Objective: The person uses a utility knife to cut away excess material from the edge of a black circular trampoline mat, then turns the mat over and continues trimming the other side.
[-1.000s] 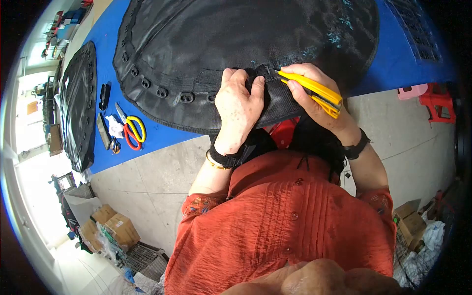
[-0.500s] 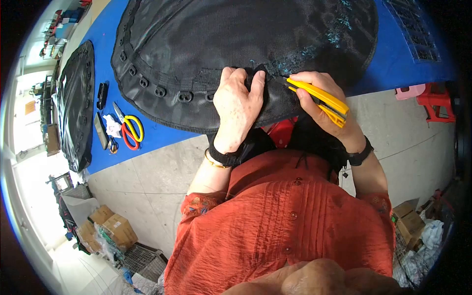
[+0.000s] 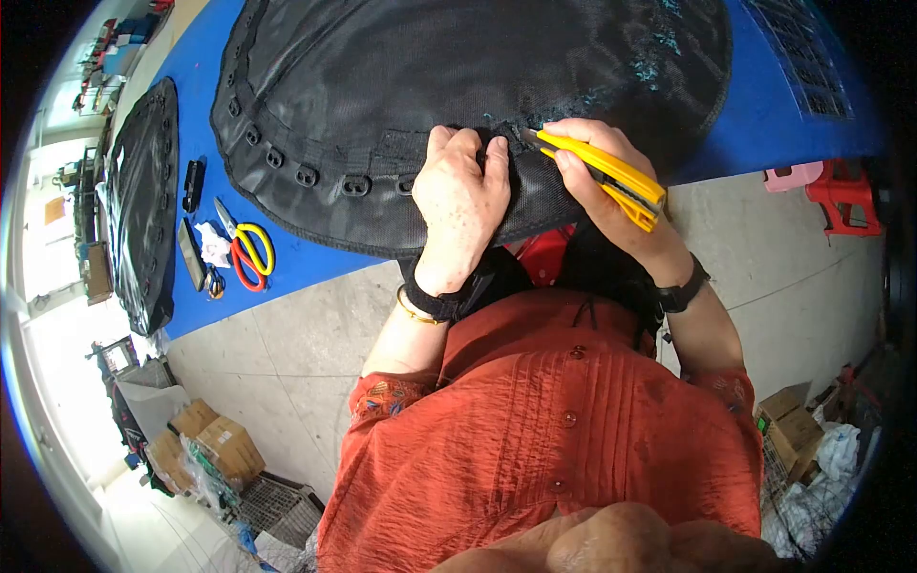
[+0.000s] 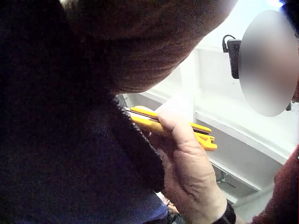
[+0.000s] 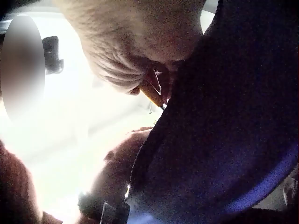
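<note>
My left hand [image 3: 458, 201] grips the edge area of a large black mesh sheet [image 3: 420, 76], its fingers curled into the fabric. Just to the right, my right hand [image 3: 616, 222] holds a yellow cutter [image 3: 597, 164] between thumb and fingers, its dark tip by the left thumb at the fabric. The left wrist view shows the right hand [image 4: 187, 163] around the yellow cutter [image 4: 149, 123] beside the dark cloth. In the right wrist view the cutter [image 5: 152, 94] is partly hidden by the right hand [image 5: 131, 42]. The left fingertips are hidden.
Red-and-yellow-handled scissors [image 3: 252, 250], a black tool [image 3: 194, 185] and crumpled white paper [image 3: 213, 245] lie on the blue table [image 3: 199, 124] at left. Beyond them is another black piece [image 3: 143, 201]. A red stool [image 3: 844, 199] stands at right.
The right hand and cutter moved right, away from the left hand, then came back left beside its thumb. The left hand keeps its grip.
</note>
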{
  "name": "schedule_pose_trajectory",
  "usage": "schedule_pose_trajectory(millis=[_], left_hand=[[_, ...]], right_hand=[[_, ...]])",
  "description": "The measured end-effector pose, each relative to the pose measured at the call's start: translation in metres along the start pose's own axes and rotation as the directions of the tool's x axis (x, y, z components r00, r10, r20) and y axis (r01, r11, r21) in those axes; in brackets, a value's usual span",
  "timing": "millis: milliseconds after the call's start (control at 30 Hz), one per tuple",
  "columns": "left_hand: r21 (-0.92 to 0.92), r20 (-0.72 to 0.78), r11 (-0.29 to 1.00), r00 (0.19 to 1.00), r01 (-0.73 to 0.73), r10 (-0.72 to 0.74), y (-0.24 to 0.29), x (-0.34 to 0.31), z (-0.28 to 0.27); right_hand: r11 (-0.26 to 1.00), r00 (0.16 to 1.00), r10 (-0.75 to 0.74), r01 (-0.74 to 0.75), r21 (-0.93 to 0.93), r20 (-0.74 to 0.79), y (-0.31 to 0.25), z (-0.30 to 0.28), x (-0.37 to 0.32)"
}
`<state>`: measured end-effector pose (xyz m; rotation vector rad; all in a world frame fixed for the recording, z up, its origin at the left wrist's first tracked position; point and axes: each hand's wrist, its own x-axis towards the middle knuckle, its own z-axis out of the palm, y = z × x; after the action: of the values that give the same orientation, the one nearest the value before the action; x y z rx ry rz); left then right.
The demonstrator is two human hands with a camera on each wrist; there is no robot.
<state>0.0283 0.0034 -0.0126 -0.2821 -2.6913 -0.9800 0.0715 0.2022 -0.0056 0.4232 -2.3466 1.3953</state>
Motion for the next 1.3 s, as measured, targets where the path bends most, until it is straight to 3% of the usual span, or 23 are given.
schedule_pose_trajectory(millis=[200,400,500,800,1100,1300], left_hand=[[-0.004,0.004,1.0,1.0,0.016,-0.016,0.003,0.0,-0.002],[-0.01,0.012,1.0,1.0,0.023,-0.023,0.004,-0.001,-0.001],[-0.001,0.011,1.0,1.0,0.012,-0.012,0.001,0.0,-0.001],[0.011,-0.001,1.0,1.0,0.003,-0.003,0.002,-0.001,0.0],[-0.004,-0.001,1.0,1.0,-0.004,0.004,0.002,-0.001,0.0],[-0.004,0.009,1.0,1.0,0.012,-0.011,0.004,-0.001,-0.001]], right_hand=[[0.989,0.996,-0.074,0.079,-0.125,0.045,0.001,-0.004,0.001],[0.999,0.999,-0.041,0.04,-0.019,-0.009,0.003,0.002,0.002],[0.984,0.993,-0.107,0.112,-0.141,0.043,0.004,-0.003,0.002],[0.984,0.992,-0.073,0.089,-0.156,0.106,-0.006,-0.018,-0.003],[0.998,0.997,0.05,-0.047,-0.048,0.058,-0.008,-0.011,-0.002],[0.999,1.0,0.014,-0.014,0.036,0.008,0.0,0.004,0.009]])
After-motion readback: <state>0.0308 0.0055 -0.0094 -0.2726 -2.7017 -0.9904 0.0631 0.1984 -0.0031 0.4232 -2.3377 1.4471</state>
